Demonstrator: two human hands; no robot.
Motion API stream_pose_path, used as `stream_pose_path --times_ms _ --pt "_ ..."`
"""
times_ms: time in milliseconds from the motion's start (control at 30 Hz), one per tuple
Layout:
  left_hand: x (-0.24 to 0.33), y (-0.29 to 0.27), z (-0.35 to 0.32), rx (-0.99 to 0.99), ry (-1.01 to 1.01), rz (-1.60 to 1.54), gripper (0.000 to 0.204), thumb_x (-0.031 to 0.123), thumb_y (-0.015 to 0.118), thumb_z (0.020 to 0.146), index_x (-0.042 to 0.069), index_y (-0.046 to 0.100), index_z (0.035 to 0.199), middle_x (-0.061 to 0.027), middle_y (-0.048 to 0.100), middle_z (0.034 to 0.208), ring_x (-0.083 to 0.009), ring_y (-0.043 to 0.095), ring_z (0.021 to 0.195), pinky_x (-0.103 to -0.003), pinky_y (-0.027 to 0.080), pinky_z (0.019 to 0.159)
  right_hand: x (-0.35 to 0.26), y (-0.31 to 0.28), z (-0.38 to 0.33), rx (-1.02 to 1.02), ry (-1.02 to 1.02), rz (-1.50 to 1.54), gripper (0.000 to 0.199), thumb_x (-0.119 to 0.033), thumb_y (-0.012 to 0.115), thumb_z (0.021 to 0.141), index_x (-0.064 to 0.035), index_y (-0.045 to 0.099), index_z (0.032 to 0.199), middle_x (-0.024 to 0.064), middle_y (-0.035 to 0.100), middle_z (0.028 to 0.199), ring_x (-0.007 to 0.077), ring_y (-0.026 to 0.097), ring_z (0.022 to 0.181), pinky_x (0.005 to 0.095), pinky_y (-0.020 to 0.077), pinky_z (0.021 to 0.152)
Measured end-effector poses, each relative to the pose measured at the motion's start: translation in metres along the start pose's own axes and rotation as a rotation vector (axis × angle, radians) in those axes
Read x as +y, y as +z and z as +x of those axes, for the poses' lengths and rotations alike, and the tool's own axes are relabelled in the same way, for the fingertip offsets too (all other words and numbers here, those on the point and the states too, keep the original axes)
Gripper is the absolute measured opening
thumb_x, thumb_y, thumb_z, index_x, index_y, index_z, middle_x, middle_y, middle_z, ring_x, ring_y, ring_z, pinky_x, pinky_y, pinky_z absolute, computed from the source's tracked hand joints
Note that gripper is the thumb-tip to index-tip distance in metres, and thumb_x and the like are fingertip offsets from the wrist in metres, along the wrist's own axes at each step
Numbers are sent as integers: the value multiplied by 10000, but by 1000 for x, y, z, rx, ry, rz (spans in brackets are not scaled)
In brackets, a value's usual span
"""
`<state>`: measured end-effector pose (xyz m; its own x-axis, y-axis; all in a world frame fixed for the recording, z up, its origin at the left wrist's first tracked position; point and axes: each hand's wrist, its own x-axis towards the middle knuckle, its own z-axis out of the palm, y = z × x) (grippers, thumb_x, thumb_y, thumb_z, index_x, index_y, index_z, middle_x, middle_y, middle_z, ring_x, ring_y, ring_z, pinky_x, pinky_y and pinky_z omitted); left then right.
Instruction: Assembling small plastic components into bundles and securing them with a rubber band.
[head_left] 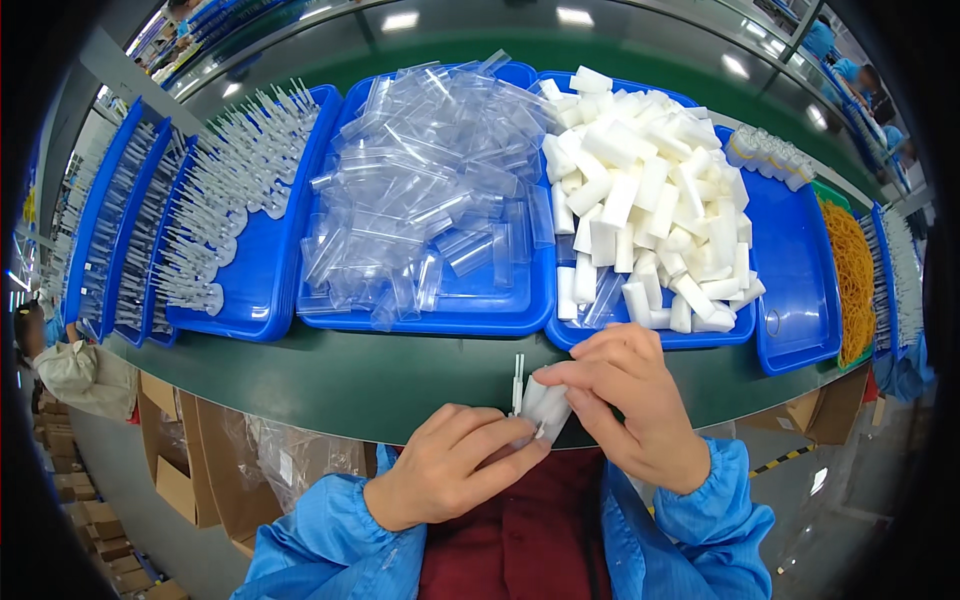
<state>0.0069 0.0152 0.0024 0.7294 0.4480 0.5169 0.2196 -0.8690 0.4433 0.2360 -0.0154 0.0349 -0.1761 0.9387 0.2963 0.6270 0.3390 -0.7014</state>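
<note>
Just over the table's front edge, both my hands are closed around a small white, translucent-looking bundle [545, 405]. It seems to be a white foam block, perhaps with clear plastic about it; my fingers hide much of it. My left hand [455, 467] grips its lower end from the left. From the right, the thumb and fingertips of my right hand [635, 405] pinch its upper part. Two thin pale prongs [518, 380] stick up beside it, their lower end hidden near my left fingers. Beyond my right hand lies a heap of white foam blocks [650, 200] in a blue tray.
A blue tray [450, 318] holds clear plastic sleeves [430, 180]. Left of it, trays carry white parts with upright stems [235, 170]. At right stand a blue tray [790, 260] with a few wrapped bundles [768, 155] and a pile of yellow rubber bands [848, 270]. Cardboard boxes [190, 450] sit below the table.
</note>
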Motion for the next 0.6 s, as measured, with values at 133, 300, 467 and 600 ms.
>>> stream_pose_path --times_ms 133,300,467,600 --pt "-4 8 -5 92 -27 -53 349 5 789 705 80 720 1039 -83 671 1063 -238 665 848 -330 487 673 4 12 -4 2 -44 25 302 7 687 815 -109 756 1085 24 632 885 243 602 1020 399 419 930" --pt "-8 11 -14 90 -59 -67 330 79 714 786 45 714 1113 -94 678 1098 -262 665 967 -348 514 743 3 22 -11 60 12 71 322 -5 713 800 -119 764 1097 45 667 936 246 623 1026 409 439 945" --pt "-5 6 -11 38 -39 -59 280 67 713 790 44 722 1070 -91 678 1082 -265 668 959 -354 521 750 0 9 -9 88 151 134 211 -54 731 861 -80 767 1066 54 706 960 237 630 1007 370 426 955" --pt "-6 9 -10 110 -39 -81 286 44 735 772 48 721 1057 -96 679 1079 -264 671 941 -355 526 739 1 6 -10 48 299 388 224 -52 718 874 -79 757 1093 53 700 960 239 625 1001 372 422 969"
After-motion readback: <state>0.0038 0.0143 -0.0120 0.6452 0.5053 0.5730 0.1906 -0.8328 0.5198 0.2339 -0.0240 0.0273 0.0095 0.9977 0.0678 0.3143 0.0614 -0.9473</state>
